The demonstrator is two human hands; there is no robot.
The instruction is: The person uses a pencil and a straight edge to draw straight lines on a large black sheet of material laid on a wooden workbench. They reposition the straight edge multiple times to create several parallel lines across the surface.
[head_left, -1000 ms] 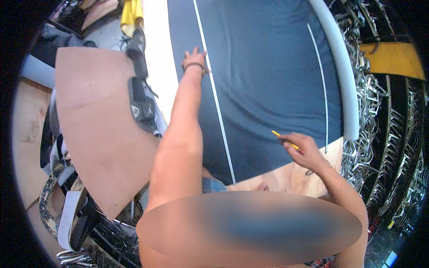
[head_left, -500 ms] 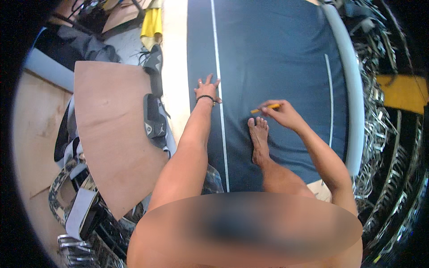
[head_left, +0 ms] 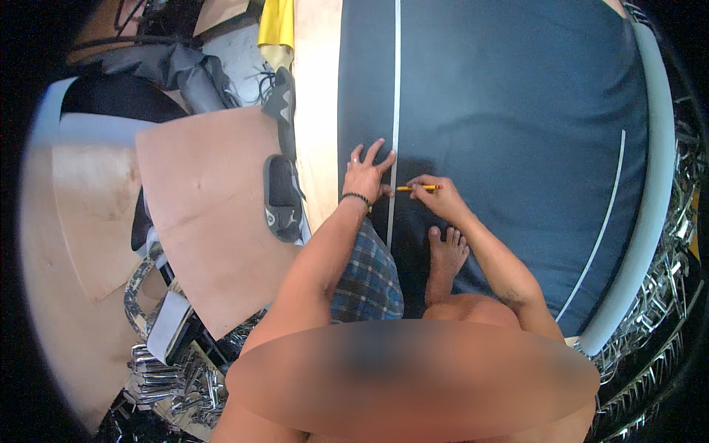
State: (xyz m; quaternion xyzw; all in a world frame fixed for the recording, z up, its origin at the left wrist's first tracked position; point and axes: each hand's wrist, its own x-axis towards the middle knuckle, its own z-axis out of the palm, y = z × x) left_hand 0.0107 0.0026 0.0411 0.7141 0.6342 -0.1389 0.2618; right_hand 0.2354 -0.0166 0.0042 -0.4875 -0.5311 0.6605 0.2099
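Note:
A wide dark blue-black sheet of material (head_left: pixel 502 148) lies spread before me. Along its left part runs a long thin white straightedge (head_left: pixel 397 81). My left hand (head_left: pixel 365 176) presses flat beside this strip, fingers spread, with its thumb and a fingertip at the strip's edge. On the other side, my right hand (head_left: pixel 442 198) pinches a yellow pencil (head_left: pixel 404 188), its tip pointing left at the straightedge near my left thumb. My bare foot (head_left: pixel 447 255) rests on the sheet just below the right hand. A second thin white strip (head_left: pixel 602 221) lies farther right.
A pale grey roll (head_left: pixel 663 148) borders the sheet on the right, with heaped metal strips (head_left: pixel 657 288) beyond. At left are a tan board (head_left: pixel 210 199), a dark sandal (head_left: pixel 281 199), a yellow cloth (head_left: pixel 276 26) and a pile of metal pieces (head_left: pixel 166 376).
My right hand has brought the pencil left to the straightedge. My left hand has drawn closer to me along the strip. The view has shifted, and plaid cloth shows more by my left arm.

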